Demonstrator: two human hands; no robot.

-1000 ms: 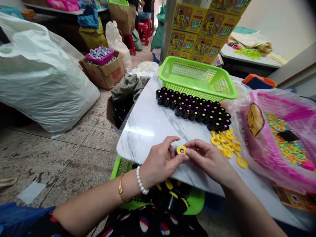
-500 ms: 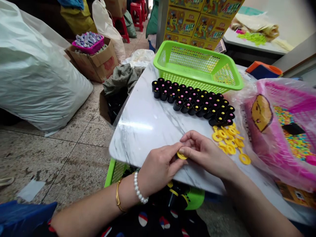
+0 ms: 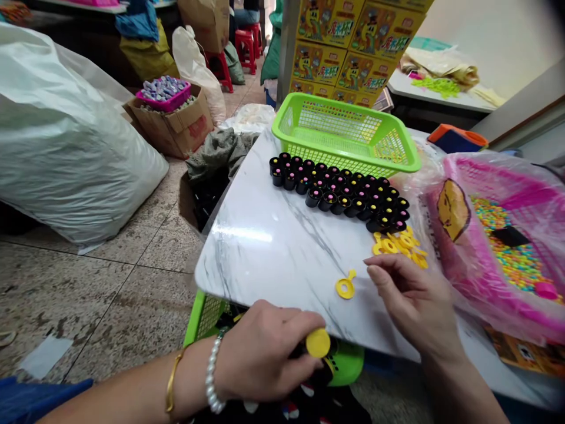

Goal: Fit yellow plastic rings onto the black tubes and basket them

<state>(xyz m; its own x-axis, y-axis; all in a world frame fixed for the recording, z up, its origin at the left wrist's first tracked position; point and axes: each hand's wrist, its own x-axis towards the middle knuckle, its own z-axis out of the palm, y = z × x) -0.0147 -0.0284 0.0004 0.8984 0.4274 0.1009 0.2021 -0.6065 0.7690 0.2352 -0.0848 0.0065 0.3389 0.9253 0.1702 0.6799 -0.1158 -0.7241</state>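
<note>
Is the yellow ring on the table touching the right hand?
Apart. The head view shows the yellow ring lying on the marble table, with bare tabletop between it and the right hand.

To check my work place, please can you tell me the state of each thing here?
Left hand: closed around the black cylinder.
Black cylinder: held, yellow disc at its end.
Right hand: open, fingers curved.
Loose yellow ring: lying flat on the marble table, apart from the pile.
Yellow ring pile: heaped, tangled.
Black cylinder rows: upright, closely packed.
Green basket: upright, at the table's far end.
</note>
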